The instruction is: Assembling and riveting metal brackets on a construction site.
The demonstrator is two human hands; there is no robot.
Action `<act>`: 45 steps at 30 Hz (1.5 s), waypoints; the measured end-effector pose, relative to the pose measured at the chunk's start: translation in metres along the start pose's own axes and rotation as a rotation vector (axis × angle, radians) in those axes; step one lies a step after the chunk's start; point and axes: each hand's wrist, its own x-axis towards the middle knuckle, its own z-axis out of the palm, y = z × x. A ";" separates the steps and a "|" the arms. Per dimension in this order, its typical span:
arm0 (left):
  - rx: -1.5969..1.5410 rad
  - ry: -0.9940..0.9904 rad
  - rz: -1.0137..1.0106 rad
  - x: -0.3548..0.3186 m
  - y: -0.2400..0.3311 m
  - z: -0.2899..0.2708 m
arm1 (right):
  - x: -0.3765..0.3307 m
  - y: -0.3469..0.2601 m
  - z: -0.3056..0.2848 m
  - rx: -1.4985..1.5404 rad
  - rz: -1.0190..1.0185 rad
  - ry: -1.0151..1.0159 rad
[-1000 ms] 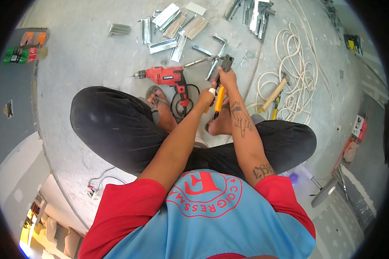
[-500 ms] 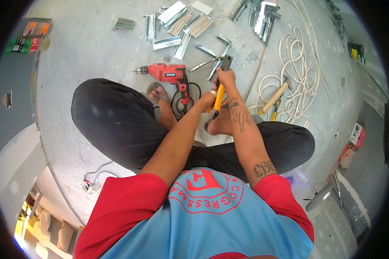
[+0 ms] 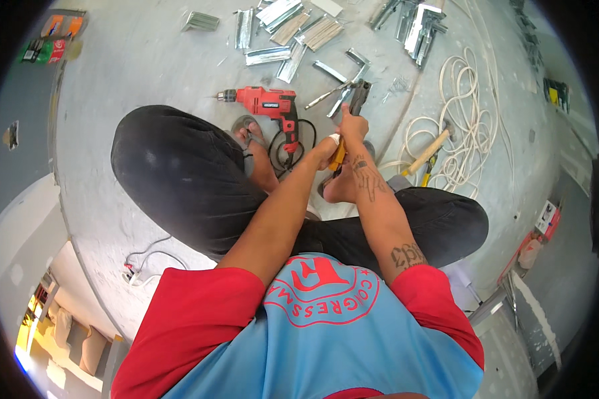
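Both of my hands are closed on a yellow-handled tool with a long dark metal head (image 3: pixel 359 96), whose exact kind I cannot make out. My left hand (image 3: pixel 324 153) wraps round the yellow handle, with something white at its thumb. Higher up, my right hand (image 3: pixel 354 126) grips just below the dark head, which points away from me. Beside that head lie bent metal channel pieces (image 3: pixel 340 103) and a slim pen-like tool (image 3: pixel 326 97). A red drill (image 3: pixel 269 101) rests on the floor to the left of my hands.
Cut metal channel pieces (image 3: pixel 319 32) lie scattered at the far side, with more channels (image 3: pixel 422 33) farther right. On the right are a coiled white cable (image 3: pixel 456 100), a wooden-handled hammer (image 3: pixel 427 153) and a yellow-and-black tool (image 3: pixel 430 169). My feet and bent knees frame the work area.
The whole view has shifted slightly, moving the floor items right and up. The tool's dark head has swung a little to the right, and less of the yellow handle shows between my hands.
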 end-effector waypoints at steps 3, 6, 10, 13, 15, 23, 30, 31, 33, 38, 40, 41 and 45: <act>0.037 0.005 -0.012 0.004 0.005 -0.025 | -0.015 -0.011 0.004 0.066 0.050 -0.064; 0.016 0.046 -0.095 -0.004 -0.006 0.000 | -0.011 0.018 -0.022 -0.441 -0.255 0.229; -0.018 -0.016 0.034 0.021 -0.012 -0.037 | 0.002 -0.032 -0.076 0.131 -0.026 -0.406; 0.063 0.110 -0.051 -0.003 -0.005 -0.022 | -0.009 -0.039 -0.098 0.157 0.106 -0.338; 0.068 0.103 -0.080 0.001 -0.004 -0.033 | -0.042 -0.048 -0.077 0.140 0.086 -0.364; 0.058 0.105 -0.015 -0.016 0.008 -0.006 | -0.023 -0.004 -0.004 0.317 0.040 -0.262; -0.022 0.041 -0.014 -0.004 0.003 -0.012 | -0.044 -0.013 0.005 -0.033 -0.079 0.208; -0.059 0.067 -0.021 -0.001 0.002 -0.007 | -0.041 -0.008 -0.001 -0.070 -0.107 0.304; -0.037 0.067 -0.012 -0.002 0.000 -0.030 | -0.043 -0.020 -0.027 -0.197 -0.128 -0.023; 0.107 0.016 -0.063 -0.001 -0.002 -0.043 | -0.022 -0.035 -0.091 0.330 0.174 -0.523; 0.027 0.093 -0.066 -0.002 0.001 -0.045 | -0.029 -0.047 -0.088 0.087 0.085 -0.340; 0.042 0.059 -0.075 0.006 -0.003 -0.031 | -0.016 -0.024 -0.076 0.128 0.039 -0.267; 0.016 0.062 0.046 0.013 -0.004 -0.022 | -0.021 -0.007 -0.026 0.178 0.048 -0.348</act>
